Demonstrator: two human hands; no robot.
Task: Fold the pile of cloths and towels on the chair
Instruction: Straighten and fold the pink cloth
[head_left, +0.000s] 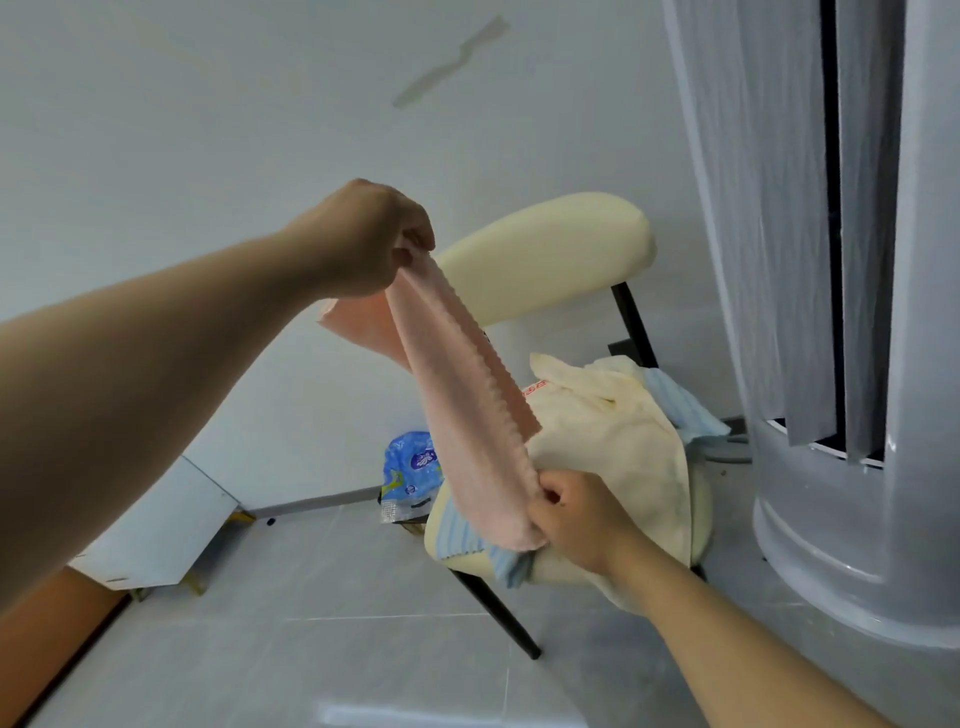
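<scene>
A pink cloth (457, 400) with a scalloped edge is stretched in the air between my two hands. My left hand (363, 239) pinches its upper end, raised above the chair back. My right hand (576, 514) pinches its lower end just over the seat's front. Beneath it, a cream-cushioned chair (545, 249) with black legs carries the pile: a large cream towel (613, 447) on top, a light blue striped cloth (467, 540) showing at the front edge and another blue cloth (685, 405) at the back right.
A tall grey floor-standing air conditioner (841, 467) stands close on the right of the chair. A blue plastic packet (410, 478) lies on the floor behind the chair by the wall. A white board (166, 525) leans at the left. Grey tiled floor lies in front.
</scene>
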